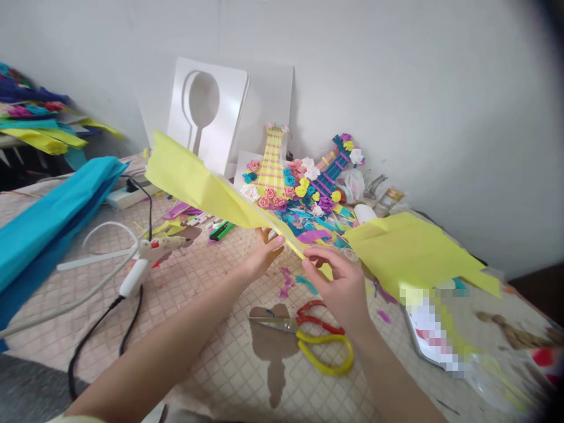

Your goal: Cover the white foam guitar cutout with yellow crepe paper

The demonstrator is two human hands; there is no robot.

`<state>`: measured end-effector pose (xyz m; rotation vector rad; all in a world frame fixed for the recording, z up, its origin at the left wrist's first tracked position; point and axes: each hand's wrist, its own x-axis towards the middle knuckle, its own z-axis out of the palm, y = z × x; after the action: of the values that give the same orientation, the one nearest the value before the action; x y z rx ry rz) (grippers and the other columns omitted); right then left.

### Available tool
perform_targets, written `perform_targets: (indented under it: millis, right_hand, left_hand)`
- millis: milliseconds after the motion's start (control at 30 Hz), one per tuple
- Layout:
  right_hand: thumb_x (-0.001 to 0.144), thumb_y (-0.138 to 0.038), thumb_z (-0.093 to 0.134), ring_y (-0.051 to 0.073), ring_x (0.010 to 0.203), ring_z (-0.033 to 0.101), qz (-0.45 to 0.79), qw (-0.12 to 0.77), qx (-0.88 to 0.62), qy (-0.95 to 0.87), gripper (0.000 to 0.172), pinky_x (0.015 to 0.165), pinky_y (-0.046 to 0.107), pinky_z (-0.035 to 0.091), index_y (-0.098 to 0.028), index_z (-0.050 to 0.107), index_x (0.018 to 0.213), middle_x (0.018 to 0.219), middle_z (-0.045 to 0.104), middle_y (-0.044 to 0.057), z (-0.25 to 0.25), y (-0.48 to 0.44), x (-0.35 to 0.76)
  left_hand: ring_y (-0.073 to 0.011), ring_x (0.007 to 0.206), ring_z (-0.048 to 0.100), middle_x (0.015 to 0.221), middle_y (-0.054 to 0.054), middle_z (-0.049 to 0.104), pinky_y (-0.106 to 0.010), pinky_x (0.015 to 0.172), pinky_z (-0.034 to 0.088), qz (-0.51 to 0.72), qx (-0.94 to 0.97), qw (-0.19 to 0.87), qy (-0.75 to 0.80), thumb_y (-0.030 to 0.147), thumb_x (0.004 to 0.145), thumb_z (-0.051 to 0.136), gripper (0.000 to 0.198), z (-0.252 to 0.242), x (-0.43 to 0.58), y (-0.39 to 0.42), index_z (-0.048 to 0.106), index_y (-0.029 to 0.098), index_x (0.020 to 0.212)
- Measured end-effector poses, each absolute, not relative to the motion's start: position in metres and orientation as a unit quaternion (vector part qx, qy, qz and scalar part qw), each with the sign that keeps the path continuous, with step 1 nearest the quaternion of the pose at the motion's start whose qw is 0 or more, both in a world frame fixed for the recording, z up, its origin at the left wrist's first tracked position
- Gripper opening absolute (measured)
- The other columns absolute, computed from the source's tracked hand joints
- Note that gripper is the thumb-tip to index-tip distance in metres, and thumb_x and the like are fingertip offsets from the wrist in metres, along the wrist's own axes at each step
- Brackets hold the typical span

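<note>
**Yellow paper held up by both hands over the craft table**

Head view: A long sheet of yellow paper (207,188) is held in the air above the table (211,329), stretched from the upper left down to the right, where a wide part of it hangs over the table edge. The sheet is pinched at its folded lower edge by the left hand (264,254), with the fingers closed on the paper from below. The same edge is gripped just beside it by the right hand (341,282), whose thumb and fingertips are pressed together on the paper.

Below the hands, a pair of scissors (308,332) with red and yellow handles is laid flat on the table, next to a brown paper shape (273,346). To the left, a white glue gun (147,258) with a black cable is seen resting on the surface. A blue paper sheet (48,217) is placed at the far left. Behind the yellow sheet, colourful paper flower crafts (299,182) are stacked against the wall, and a white board with a cut-out (207,111) is leaned there too.
</note>
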<state>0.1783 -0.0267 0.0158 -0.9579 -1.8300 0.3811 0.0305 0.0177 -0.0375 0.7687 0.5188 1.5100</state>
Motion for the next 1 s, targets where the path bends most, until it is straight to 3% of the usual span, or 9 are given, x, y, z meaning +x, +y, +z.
perform_targets:
  millis: [333, 500, 733, 833, 1000]
  right_hand:
    - [0.073, -0.021, 0.062, 0.015, 0.074, 0.058, 0.273, 0.501, -0.441, -0.693, 0.002, 0.066, 0.028, 0.046, -0.022, 0.064, 0.073, 0.079, 0.064, 0.001, 0.014, -0.033, 0.182]
    - [0.073, -0.024, 0.063, 0.015, 0.072, 0.056, 0.309, 0.493, -0.457, -0.673, 0.004, 0.066, 0.028, 0.045, -0.021, 0.063, 0.073, 0.078, 0.063, 0.001, 0.014, -0.034, 0.185]
    - [0.077, -0.026, 0.06, 0.018, 0.086, 0.059, 0.331, 0.458, -0.425, -0.707, 0.009, 0.074, 0.031, 0.047, -0.021, 0.066, 0.082, 0.09, 0.064, 0.004, 0.016, -0.032, 0.195]
    - [0.075, -0.025, 0.063, 0.017, 0.083, 0.059, 0.312, 0.46, -0.427, -0.713, 0.008, 0.074, 0.032, 0.047, -0.022, 0.066, 0.081, 0.087, 0.065, 0.003, 0.015, -0.034, 0.197]
    - [0.075, -0.016, 0.061, 0.015, 0.081, 0.058, 0.179, 0.499, -0.418, -0.738, 0.006, 0.075, 0.031, 0.046, -0.021, 0.063, 0.076, 0.083, 0.062, 0.001, 0.015, -0.041, 0.191]
  left_hand:
    - [-0.0186, 0.121, 0.042, 0.124, 0.003, 0.049, -0.035, 0.096, 0.039, 0.675, 0.366, 0.606, 0.208, 0.018, 0.063, 0.071, 0.068, -0.036, 0.036, 0.012, 0.036, 0.038, 0.118]
    - [-0.0208, 0.125, 0.037, 0.131, 0.001, 0.042, -0.036, 0.101, 0.034, 0.677, 0.38, 0.598, 0.2, 0.024, 0.061, 0.075, 0.079, -0.037, 0.037, 0.01, 0.03, 0.039, 0.124]
    - [-0.0239, 0.128, 0.033, 0.138, -0.001, 0.035, -0.042, 0.103, 0.03, 0.687, 0.393, 0.582, 0.189, 0.028, 0.062, 0.075, 0.085, -0.044, 0.035, 0.015, 0.025, 0.039, 0.129]
    - [-0.0241, 0.128, 0.033, 0.139, -0.002, 0.033, -0.043, 0.103, 0.03, 0.69, 0.397, 0.575, 0.189, 0.029, 0.063, 0.075, 0.085, -0.045, 0.036, 0.016, 0.024, 0.039, 0.13]
    - [-0.0227, 0.129, 0.032, 0.14, -0.002, 0.034, -0.043, 0.105, 0.027, 0.688, 0.402, 0.575, 0.186, 0.026, 0.066, 0.073, 0.085, -0.044, 0.037, 0.014, 0.021, 0.039, 0.132]
